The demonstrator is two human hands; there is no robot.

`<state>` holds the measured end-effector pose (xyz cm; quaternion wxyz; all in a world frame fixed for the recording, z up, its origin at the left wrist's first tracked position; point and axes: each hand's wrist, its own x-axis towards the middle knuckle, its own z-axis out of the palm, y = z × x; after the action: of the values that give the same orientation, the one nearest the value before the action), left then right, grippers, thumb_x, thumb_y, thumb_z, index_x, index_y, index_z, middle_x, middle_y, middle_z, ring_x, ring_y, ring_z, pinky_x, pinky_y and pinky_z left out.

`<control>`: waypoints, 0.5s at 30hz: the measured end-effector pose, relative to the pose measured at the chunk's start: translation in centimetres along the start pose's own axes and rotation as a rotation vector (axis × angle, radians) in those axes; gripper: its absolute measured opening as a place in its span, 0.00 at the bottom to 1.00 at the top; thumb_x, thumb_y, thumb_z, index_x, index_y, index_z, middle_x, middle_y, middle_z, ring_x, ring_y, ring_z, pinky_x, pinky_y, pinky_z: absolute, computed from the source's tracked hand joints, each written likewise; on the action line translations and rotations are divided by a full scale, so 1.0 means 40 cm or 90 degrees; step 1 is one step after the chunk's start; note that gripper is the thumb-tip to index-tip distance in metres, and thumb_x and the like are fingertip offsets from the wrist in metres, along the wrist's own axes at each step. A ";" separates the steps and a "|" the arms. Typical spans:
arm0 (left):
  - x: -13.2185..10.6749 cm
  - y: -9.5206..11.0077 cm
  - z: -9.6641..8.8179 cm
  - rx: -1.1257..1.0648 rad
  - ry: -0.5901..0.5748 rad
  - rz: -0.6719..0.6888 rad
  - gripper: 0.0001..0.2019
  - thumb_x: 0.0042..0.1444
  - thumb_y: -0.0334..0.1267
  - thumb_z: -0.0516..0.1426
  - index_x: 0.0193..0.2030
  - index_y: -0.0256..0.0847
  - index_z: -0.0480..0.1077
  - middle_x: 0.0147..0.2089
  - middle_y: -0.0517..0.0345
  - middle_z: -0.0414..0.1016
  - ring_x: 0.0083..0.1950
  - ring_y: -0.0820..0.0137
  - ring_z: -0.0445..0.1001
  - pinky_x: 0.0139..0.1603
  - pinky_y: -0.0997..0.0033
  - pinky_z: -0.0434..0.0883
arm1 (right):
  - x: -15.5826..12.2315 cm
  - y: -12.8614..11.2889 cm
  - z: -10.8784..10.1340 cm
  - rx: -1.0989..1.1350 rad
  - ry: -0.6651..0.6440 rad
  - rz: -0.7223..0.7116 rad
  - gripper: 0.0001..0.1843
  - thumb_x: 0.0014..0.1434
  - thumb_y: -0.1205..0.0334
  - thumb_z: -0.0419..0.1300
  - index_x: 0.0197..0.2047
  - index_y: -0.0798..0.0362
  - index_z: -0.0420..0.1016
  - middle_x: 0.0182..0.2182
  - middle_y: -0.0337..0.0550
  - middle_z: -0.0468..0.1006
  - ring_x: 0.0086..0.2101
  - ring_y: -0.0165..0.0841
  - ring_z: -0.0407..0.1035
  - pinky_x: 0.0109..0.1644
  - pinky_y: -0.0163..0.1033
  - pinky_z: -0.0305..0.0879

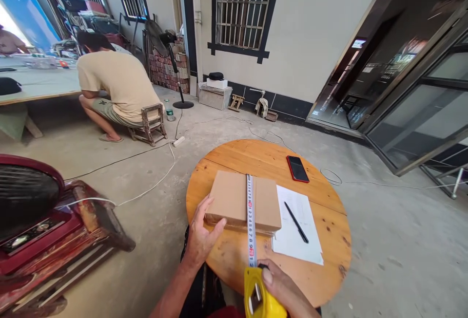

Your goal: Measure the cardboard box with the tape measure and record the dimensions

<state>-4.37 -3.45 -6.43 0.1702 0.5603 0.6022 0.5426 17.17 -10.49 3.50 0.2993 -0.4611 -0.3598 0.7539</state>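
Head view: one box (pixel 230 196), plain brown, flat and rectangular, lies on the left part of the round table (pixel 228 264). One yellow tape (pixel 270 304) has its white, numbered blade (pixel 250 223) stretched from near to far across the box's top. The right hand (pixel 280 281) clasps the tape; the left hand (pixel 202 235), thumb and fingers spread wide, touches the box's near left corner. To the right, one black pen (pixel 296 222) lies on white paper (pixel 287 242), one phone (pixel 298 169) beyond.
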 end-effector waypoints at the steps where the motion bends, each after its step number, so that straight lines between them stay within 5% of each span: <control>1: 0.000 0.001 0.000 0.000 0.001 0.001 0.26 0.54 0.41 0.59 0.60 0.42 0.63 0.62 0.47 0.69 0.64 0.57 0.68 0.65 0.53 0.65 | -0.001 0.000 0.002 0.014 -0.004 0.006 0.34 0.46 0.32 0.67 0.43 0.52 0.75 0.36 0.47 0.79 0.43 0.48 0.75 0.53 0.55 0.68; 9: -0.001 0.012 0.000 -0.003 0.001 -0.001 0.26 0.55 0.41 0.59 0.60 0.41 0.63 0.62 0.48 0.69 0.64 0.58 0.68 0.65 0.54 0.65 | 0.009 0.017 0.016 0.088 -0.054 0.001 0.29 0.51 0.37 0.66 0.42 0.53 0.70 0.33 0.42 0.76 0.34 0.34 0.75 0.41 0.39 0.71; 15: -0.002 0.013 0.001 -0.011 -0.003 -0.011 0.26 0.55 0.41 0.59 0.60 0.42 0.62 0.62 0.47 0.69 0.64 0.57 0.67 0.65 0.52 0.64 | -0.006 0.000 0.047 0.121 -0.044 0.022 0.28 0.51 0.37 0.66 0.42 0.52 0.69 0.32 0.40 0.75 0.34 0.34 0.75 0.39 0.39 0.72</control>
<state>-4.07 -3.61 -6.05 0.1810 0.5545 0.6023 0.5450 15.55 -11.21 4.21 0.3161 -0.4102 -0.2892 0.8051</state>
